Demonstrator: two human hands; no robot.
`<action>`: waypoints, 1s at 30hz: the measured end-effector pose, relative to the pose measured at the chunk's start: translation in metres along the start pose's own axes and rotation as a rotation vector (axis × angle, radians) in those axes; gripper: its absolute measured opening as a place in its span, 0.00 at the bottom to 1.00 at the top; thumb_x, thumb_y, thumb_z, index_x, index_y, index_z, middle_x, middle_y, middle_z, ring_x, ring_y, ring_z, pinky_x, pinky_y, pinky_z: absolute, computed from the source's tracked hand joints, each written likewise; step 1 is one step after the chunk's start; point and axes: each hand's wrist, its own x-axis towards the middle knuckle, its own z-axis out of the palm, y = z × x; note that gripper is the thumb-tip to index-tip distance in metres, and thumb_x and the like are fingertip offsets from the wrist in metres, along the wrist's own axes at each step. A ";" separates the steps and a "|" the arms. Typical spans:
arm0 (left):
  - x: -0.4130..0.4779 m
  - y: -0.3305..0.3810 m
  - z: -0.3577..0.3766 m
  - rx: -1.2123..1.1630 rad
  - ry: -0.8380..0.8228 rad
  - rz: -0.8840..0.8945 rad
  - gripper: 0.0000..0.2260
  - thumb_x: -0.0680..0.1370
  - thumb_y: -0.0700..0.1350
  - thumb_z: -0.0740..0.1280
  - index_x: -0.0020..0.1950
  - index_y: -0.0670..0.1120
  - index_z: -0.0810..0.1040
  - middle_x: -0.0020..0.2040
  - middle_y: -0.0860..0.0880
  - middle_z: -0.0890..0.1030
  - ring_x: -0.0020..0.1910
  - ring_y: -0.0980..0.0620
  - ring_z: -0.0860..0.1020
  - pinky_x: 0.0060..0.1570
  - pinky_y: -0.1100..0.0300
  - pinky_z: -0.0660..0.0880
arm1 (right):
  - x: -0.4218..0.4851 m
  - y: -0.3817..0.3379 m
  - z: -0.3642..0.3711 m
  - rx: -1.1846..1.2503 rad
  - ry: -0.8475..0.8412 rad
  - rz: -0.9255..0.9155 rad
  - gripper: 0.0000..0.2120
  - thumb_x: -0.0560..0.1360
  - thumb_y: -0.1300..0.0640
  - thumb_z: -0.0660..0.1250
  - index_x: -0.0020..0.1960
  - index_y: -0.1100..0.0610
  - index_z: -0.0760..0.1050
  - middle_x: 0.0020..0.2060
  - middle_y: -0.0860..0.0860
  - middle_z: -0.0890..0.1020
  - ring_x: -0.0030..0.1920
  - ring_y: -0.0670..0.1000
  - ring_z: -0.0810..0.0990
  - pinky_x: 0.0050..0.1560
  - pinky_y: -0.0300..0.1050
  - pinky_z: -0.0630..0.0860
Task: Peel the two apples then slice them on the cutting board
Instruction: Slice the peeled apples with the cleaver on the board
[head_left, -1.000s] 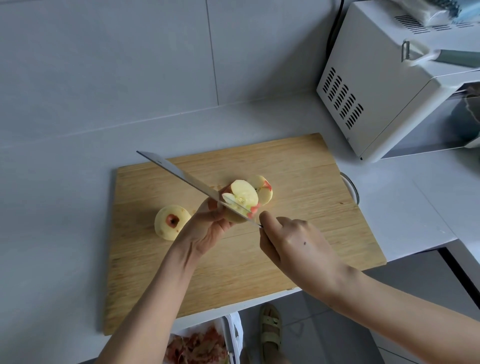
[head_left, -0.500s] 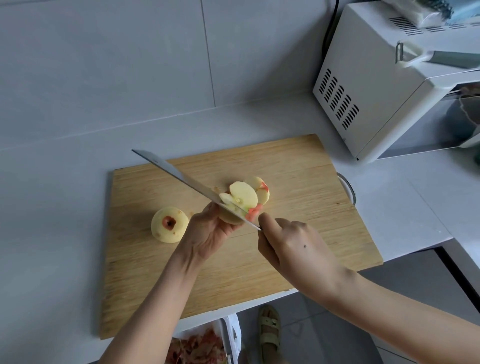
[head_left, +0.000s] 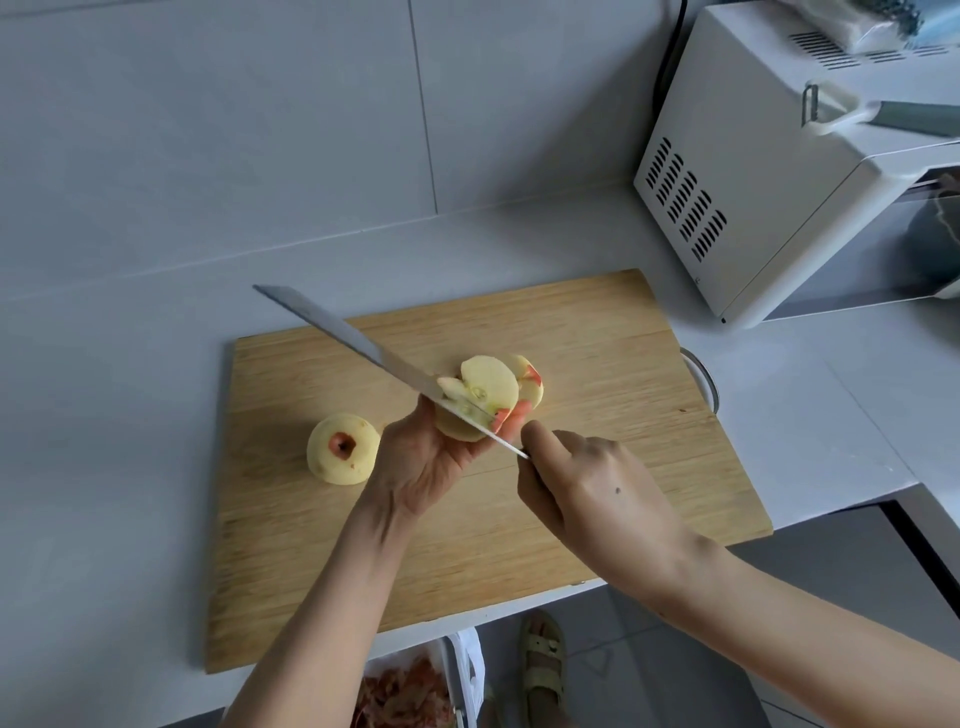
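left grip (head_left: 421, 460): fingers curled round the partly cut apple (head_left: 460, 430), holding it on the board, thumb side towards the blade
right grip (head_left: 592, 499): clenched round the knife handle, which is hidden inside the fist; forefinger stretched out towards the blade's heel
knife (head_left: 358, 345): long blade slanting from the right grip up to the far left, edge set into the top of the held apple, tip out past the board's far edge
apple slices (head_left: 491, 387): pale cut pieces fanned just right of the blade, leaning on each other, touching the held apple; bits of red skin left at their edges
second apple (head_left: 343, 449): peeled, whole, red stem pit facing up, on the board just left of the left grip, apart from it
cutting board (head_left: 597, 343): wood, flat on the tabletop (head_left: 130, 441), near edge overhanging the front
microwave (head_left: 753, 187): white, far right on the tabletop, peeler (head_left: 831, 111) lying on its top
below tabletop: bag of reddish peels (head_left: 405, 691); sandalled foot (head_left: 543, 654) on the floor
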 end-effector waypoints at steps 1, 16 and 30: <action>0.002 0.001 -0.003 0.042 -0.010 0.011 0.20 0.67 0.37 0.75 0.58 0.35 0.77 0.61 0.31 0.75 0.60 0.28 0.73 0.54 0.43 0.77 | 0.000 0.001 0.000 -0.003 0.002 0.003 0.08 0.75 0.63 0.58 0.45 0.55 0.59 0.26 0.49 0.61 0.21 0.51 0.58 0.18 0.44 0.59; 0.005 -0.004 -0.012 0.406 -0.006 0.079 0.26 0.68 0.42 0.75 0.65 0.40 0.74 0.63 0.38 0.75 0.68 0.34 0.66 0.68 0.46 0.67 | -0.004 0.004 -0.001 0.049 0.012 0.083 0.12 0.73 0.66 0.62 0.40 0.56 0.60 0.24 0.47 0.59 0.22 0.50 0.55 0.21 0.41 0.52; 0.008 -0.008 -0.018 0.280 -0.055 0.109 0.35 0.60 0.42 0.82 0.64 0.37 0.74 0.58 0.39 0.78 0.62 0.40 0.74 0.72 0.42 0.52 | 0.000 0.001 0.011 -0.007 -0.023 0.057 0.15 0.69 0.68 0.67 0.40 0.57 0.61 0.26 0.49 0.60 0.22 0.51 0.56 0.20 0.41 0.54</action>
